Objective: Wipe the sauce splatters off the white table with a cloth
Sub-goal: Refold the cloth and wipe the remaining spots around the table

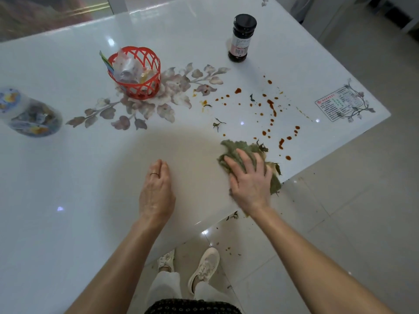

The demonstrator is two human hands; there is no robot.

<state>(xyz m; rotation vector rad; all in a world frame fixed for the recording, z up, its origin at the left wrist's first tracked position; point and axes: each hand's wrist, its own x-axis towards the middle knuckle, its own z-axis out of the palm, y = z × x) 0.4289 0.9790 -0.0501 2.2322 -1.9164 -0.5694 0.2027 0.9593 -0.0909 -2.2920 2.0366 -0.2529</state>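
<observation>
- The white tabletop (68,177), printed with flowers, filled most of the view
- The right hand (249,180) lay flat on the green cloth (235,147) at the tabletop's near right edge, its grip open and its fingers spread, pressing down
- The left hand (157,191) rested on the tabletop left of the cloth, its grip loose and empty
- A red basket (136,73) stood on the flower print, with a dark bottle (241,39) farther back to the right
- Sauce splatters (271,104) dotted the tabletop just beyond the cloth

Glossy white table (68,177); rough green cloth (233,148)
</observation>
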